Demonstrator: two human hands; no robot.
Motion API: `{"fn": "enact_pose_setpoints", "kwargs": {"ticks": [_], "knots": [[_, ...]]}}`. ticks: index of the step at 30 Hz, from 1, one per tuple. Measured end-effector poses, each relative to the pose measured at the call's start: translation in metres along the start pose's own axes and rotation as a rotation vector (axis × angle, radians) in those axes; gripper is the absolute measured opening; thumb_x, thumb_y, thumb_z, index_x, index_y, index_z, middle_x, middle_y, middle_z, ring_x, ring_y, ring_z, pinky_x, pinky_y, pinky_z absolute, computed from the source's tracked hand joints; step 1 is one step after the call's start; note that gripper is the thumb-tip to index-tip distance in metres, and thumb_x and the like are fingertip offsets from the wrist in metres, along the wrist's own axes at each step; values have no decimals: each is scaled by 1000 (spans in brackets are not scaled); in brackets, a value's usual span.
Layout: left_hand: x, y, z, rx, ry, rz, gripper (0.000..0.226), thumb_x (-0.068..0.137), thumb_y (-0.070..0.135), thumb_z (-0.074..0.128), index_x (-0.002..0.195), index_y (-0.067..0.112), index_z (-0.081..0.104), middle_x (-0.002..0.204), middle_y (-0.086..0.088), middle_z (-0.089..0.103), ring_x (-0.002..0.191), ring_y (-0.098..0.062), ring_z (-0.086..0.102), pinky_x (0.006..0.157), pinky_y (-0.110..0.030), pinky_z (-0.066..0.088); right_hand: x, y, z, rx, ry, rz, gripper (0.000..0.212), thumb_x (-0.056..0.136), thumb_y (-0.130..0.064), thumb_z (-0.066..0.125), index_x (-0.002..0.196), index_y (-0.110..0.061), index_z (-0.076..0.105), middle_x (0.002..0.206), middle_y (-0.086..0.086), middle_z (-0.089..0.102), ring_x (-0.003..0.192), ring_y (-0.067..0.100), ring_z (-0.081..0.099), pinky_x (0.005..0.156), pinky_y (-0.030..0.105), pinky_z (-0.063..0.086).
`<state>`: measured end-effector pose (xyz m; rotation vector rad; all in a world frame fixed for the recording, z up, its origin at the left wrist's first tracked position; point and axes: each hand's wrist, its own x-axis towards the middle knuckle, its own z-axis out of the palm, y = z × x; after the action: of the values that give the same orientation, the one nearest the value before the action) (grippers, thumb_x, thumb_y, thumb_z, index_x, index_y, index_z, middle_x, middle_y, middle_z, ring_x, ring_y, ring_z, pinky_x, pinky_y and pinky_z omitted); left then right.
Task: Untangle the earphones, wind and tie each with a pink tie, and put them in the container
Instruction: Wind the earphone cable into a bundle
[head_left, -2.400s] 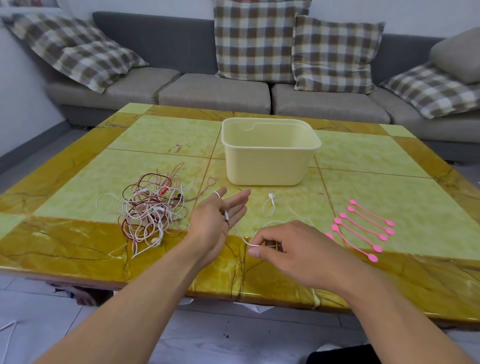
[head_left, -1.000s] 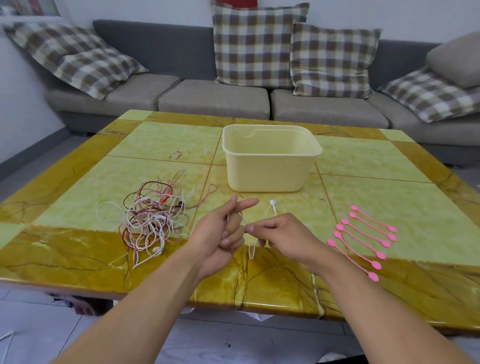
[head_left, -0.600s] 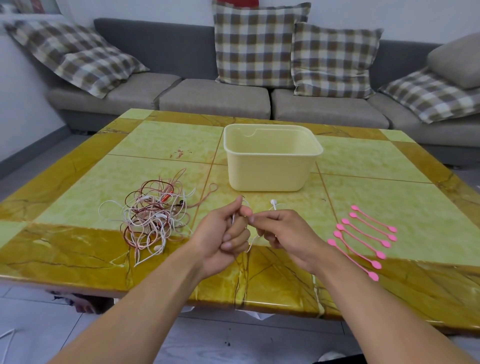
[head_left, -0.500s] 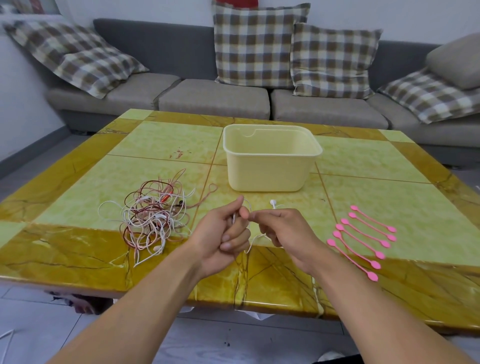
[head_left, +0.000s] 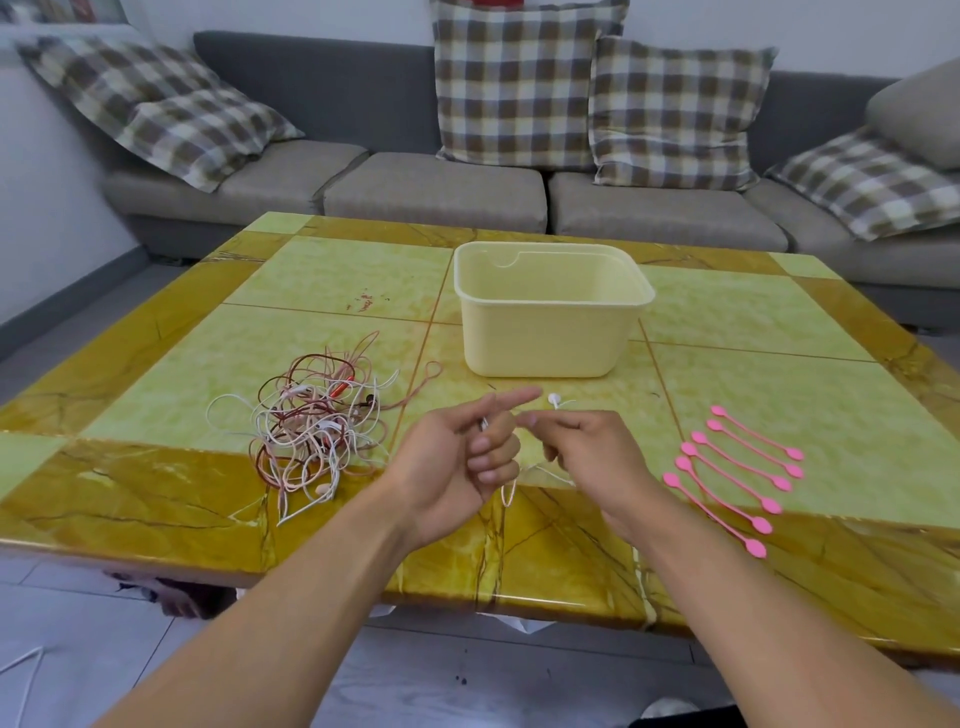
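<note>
A white earphone (head_left: 555, 399) lies partly on the table, with its thin cord running into both hands. My left hand (head_left: 457, 462) holds the cord's plug end against its palm, forefinger stretched out and the other fingers curled. My right hand (head_left: 582, 447) pinches the cord just right of that forefinger. A loop of the cord hangs below the left hand. A tangle of white, pink and red earphones (head_left: 311, 426) lies to the left. Several pink ties (head_left: 732, 467) lie in a row at the right. The cream container (head_left: 550, 338) stands behind the hands, with nothing showing inside.
The yellow-green tiled table (head_left: 208, 493) has its front edge just under my forearms. A grey sofa (head_left: 436, 192) with checked cushions runs along the far side. A white cord lies on the floor at lower left.
My right hand came in from the right to meet the left one, drawing the white cord up off the table. The left hand's fingers have curled over the cord while its forefinger points out.
</note>
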<state>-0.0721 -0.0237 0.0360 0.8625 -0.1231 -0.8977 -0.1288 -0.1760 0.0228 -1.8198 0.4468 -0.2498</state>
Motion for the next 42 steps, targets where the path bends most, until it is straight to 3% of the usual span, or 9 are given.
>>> {"fn": "enact_pose_setpoints", "kwargs": {"ticks": [5,10,14,19,25,31,34,38,42], "knots": [[-3,-16,3,217,-36,-150,38,107,21,40,116,3,72,55,5,19,46,-7,16,43,-20,14,9,7,-7,82,125,-8,11,91,-34,75,96,-28,83,88,-19,76,86,-8,66,85,18,49],[3,-23,5,169,-3,-169,37,107,28,42,109,4,69,56,5,21,44,-5,18,36,-17,18,12,10,-3,76,226,-62,14,93,-32,72,103,-25,81,55,-27,60,59,-8,58,66,10,42],[1,-18,6,92,-118,-176,41,107,18,39,108,2,76,58,2,34,47,-7,30,40,-18,30,15,12,-2,113,194,-52,12,90,-29,76,99,-23,81,81,-21,76,83,-5,71,80,16,51],[-4,-1,9,-94,-240,-72,40,103,-3,30,138,-12,46,129,-23,65,110,-32,70,92,-36,59,6,11,-1,-258,-111,69,33,96,-7,56,69,-19,71,66,-4,70,58,6,61,55,16,43],[7,4,-5,-96,-7,167,50,102,-14,24,151,-4,27,134,-19,64,125,-32,62,109,-42,48,-6,8,1,-363,-300,-63,32,94,-43,69,64,-48,75,52,-5,60,44,4,43,52,22,37],[11,-10,-24,715,203,275,45,109,0,24,153,4,30,129,1,67,107,-13,71,100,-29,53,-25,-8,2,-879,-346,-304,25,98,-51,56,104,-39,76,55,-10,55,53,5,48,58,30,39],[8,-11,-24,1098,257,188,37,102,-2,32,99,3,69,150,1,49,118,-18,64,95,-34,53,-24,-12,-8,-735,-337,-284,22,96,-50,58,96,-38,78,65,-12,66,58,6,56,59,32,44],[0,-7,-15,1145,166,64,47,103,15,29,92,-14,65,70,7,61,51,-8,41,66,-34,39,-11,-8,-20,-380,-162,-271,12,92,-39,71,88,-33,81,70,-13,72,62,9,62,65,36,55],[-6,-8,-1,763,-102,0,60,102,21,19,91,-4,73,52,-3,25,48,-17,17,47,-28,20,-3,-8,-20,-125,-36,-250,7,85,-32,80,78,-29,79,62,-4,69,56,5,57,60,23,47]]}}
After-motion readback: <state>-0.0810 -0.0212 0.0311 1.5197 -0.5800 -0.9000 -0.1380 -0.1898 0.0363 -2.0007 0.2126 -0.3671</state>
